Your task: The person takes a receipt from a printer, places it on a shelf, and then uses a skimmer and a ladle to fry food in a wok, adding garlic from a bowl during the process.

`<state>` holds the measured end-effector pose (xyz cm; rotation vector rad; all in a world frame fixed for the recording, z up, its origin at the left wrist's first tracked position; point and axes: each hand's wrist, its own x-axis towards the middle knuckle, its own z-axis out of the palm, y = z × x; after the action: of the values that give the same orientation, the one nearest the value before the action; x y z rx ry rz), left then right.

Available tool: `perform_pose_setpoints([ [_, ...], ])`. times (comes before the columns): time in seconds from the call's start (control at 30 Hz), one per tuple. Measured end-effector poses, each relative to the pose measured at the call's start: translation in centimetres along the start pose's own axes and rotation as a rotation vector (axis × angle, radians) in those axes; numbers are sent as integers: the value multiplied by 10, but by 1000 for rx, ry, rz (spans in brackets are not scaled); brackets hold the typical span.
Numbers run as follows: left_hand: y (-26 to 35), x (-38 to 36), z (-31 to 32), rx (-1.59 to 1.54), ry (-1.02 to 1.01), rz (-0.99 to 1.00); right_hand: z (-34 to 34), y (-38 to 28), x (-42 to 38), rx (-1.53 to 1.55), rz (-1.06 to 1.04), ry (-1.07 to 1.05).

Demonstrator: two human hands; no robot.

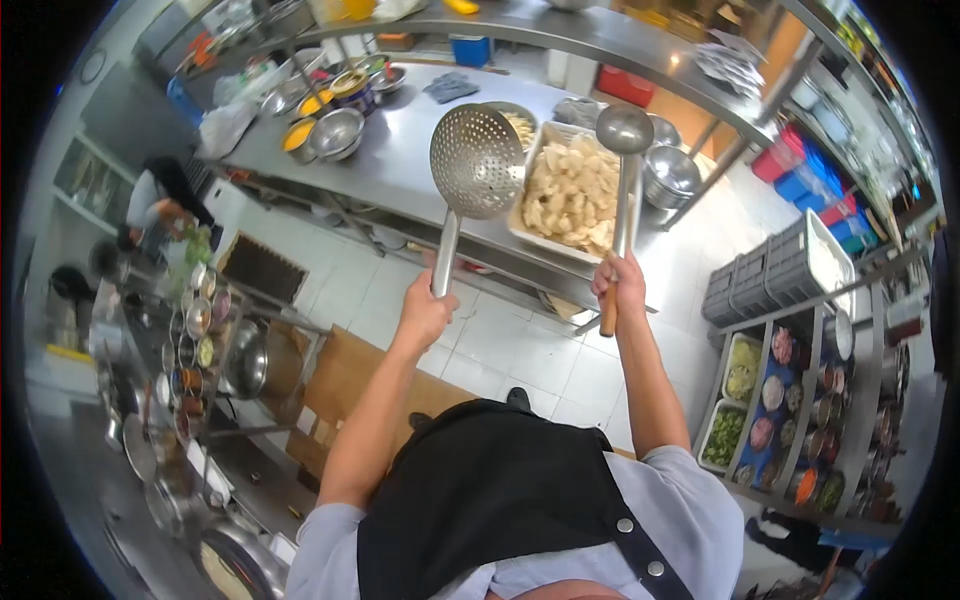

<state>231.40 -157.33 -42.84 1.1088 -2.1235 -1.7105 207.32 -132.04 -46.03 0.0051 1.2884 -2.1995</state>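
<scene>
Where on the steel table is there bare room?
A bare patch of steel table shows between the metal bowl and the skimmer in the left hand, in front of the grey cloth. The left end is crowded with bowls and a tin, the right with the food tray and steel bowls.

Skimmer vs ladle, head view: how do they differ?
The skimmer has a wide bowl full of holes; the ladle has a smaller one with no holes visible. The skimmer is in the left hand, the ladle in the right hand. The ladle ends in a brown grip; the skimmer's visible handle is all metallic. Both have metallic bowls.
</scene>
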Motion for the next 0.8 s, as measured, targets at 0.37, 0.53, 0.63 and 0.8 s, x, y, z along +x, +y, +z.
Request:
perform_pose_setpoints([
  [0.37,-232,-276,-210,-835,196,-177,200,167,-134,-90,613,-725],
  [0.53,-322,-454,-265,-747,723,-223,346,324,-222,-313,907,-1000],
  [0.63,-348,-518,-289,-783,1051,-235,430,412,-281,-432,1015,-1213],
  [0.8,-311,-617,-328,-889,1571,-287,567,479,-441,-657,1072,-1600],
])
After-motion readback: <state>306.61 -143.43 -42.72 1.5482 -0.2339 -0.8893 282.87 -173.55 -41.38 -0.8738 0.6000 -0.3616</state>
